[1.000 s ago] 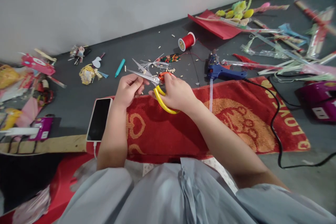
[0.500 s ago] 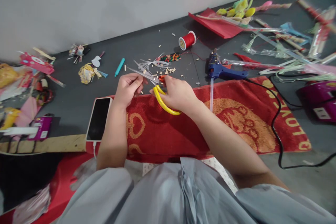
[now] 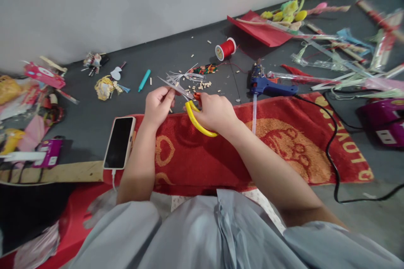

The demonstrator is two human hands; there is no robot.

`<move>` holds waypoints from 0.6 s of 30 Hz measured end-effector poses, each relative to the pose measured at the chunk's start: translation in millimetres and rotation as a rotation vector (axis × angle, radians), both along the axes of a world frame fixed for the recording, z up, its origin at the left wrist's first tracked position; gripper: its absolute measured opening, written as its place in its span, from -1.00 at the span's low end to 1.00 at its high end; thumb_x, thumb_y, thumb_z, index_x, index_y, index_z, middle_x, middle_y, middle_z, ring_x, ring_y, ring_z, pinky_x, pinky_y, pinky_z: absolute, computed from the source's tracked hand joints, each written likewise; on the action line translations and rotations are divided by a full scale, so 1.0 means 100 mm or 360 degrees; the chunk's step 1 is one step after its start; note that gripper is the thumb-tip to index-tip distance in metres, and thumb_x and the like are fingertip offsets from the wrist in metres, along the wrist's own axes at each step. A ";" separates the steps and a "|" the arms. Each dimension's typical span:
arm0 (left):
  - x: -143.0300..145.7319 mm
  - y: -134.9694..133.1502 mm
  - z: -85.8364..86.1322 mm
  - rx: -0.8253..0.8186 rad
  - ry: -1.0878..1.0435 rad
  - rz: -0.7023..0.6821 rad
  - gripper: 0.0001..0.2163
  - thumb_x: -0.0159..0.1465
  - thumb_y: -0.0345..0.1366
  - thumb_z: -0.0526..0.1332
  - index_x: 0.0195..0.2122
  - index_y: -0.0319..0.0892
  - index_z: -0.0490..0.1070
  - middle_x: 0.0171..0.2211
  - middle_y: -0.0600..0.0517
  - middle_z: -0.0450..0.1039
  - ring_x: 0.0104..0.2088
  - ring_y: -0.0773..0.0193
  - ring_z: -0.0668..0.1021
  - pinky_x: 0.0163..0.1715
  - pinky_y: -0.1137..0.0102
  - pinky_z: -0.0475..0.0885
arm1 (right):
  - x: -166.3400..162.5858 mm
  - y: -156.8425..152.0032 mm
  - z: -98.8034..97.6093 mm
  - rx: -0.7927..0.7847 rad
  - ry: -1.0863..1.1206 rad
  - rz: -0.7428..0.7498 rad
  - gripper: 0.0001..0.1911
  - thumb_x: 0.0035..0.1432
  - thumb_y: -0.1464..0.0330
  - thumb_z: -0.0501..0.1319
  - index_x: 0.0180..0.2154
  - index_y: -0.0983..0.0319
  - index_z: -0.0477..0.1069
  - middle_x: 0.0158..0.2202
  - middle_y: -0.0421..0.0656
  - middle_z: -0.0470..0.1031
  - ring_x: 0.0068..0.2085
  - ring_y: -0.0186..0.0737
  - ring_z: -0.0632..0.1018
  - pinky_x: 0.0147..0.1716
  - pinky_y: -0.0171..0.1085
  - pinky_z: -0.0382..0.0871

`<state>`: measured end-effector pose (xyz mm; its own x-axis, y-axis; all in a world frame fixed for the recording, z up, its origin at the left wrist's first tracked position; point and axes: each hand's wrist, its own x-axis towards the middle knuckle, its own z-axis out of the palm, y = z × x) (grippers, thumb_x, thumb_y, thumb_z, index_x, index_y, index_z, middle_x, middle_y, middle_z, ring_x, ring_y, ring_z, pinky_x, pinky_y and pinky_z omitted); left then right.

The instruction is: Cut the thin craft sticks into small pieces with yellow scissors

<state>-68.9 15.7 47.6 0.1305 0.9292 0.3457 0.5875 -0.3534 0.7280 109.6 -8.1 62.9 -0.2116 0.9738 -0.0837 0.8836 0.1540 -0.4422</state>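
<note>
My right hand (image 3: 217, 111) is closed around scissors (image 3: 202, 127) with a yellow handle, their metal blades slanting up and left. Something orange-red (image 3: 197, 96) shows at its index finger; I cannot tell what it is. Beside the blades, my left hand (image 3: 159, 103) pinches thumb against fingers, and whatever lies between them is too small to name. Just beyond the blades lie a bundle of thin white strands (image 3: 183, 76), small pale cut pieces (image 3: 205, 85) and a dark patterned strip (image 3: 205, 68). A red towel (image 3: 202, 159) is spread beneath both hands.
A blue glue gun (image 3: 271, 87) with its black cord lies on the right. Behind are a red thread spool (image 3: 225, 49) and red paper (image 3: 261, 29). A turquoise pen-like stick (image 3: 144, 80) and a phone (image 3: 119, 143) lie left. Craft clutter covers both ends.
My left hand has shifted slightly right along the scissors. The blades have swung a little to the right and upward. My right hand stays nearly in place.
</note>
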 end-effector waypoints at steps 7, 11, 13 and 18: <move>0.13 -0.04 -0.12 0.0660 0.0470 0.0399 -0.77 0.32 -0.21 0.07 -0.31 -0.12 0.50 -0.45 0.03 0.52 -0.37 0.28 0.57 -0.30 0.36 0.42 | -0.02 -0.02 0.02 -0.0038 0.0035 -0.0026 -0.42 0.21 -0.04 -0.01 -0.16 0.33 0.44 -0.23 0.12 0.58 -0.19 0.11 0.60 -0.25 -0.13 0.38; 0.10 -0.04 -0.07 0.0685 0.0466 0.0361 -0.74 0.34 -0.19 0.06 -0.38 -0.11 0.50 -0.51 0.04 0.52 -0.43 0.30 0.55 -0.33 0.38 0.42 | -0.01 -0.04 0.02 -0.0016 0.0096 -0.0020 -0.32 0.18 -0.14 -0.03 -0.12 0.33 0.41 -0.23 0.09 0.58 -0.18 0.11 0.60 -0.23 -0.13 0.37; 0.08 -0.05 -0.05 0.0689 0.0459 0.0347 -0.74 0.34 -0.19 0.07 -0.40 -0.11 0.50 -0.51 0.04 0.53 -0.44 0.31 0.55 -0.35 0.39 0.42 | -0.01 -0.04 0.00 0.0007 0.0109 -0.0013 -0.28 0.16 -0.18 -0.03 -0.11 0.33 0.39 -0.23 0.09 0.57 -0.17 0.09 0.59 -0.22 -0.13 0.36; 0.05 -0.05 -0.03 0.0709 0.0468 0.0286 -0.76 0.33 -0.23 0.08 -0.40 -0.09 0.51 -0.51 0.07 0.54 -0.44 0.34 0.56 -0.36 0.41 0.44 | -0.01 -0.03 -0.04 0.0054 0.0076 0.0020 -0.26 0.16 -0.19 -0.07 -0.10 0.34 0.37 -0.19 0.09 0.55 -0.17 0.07 0.58 -0.21 -0.14 0.34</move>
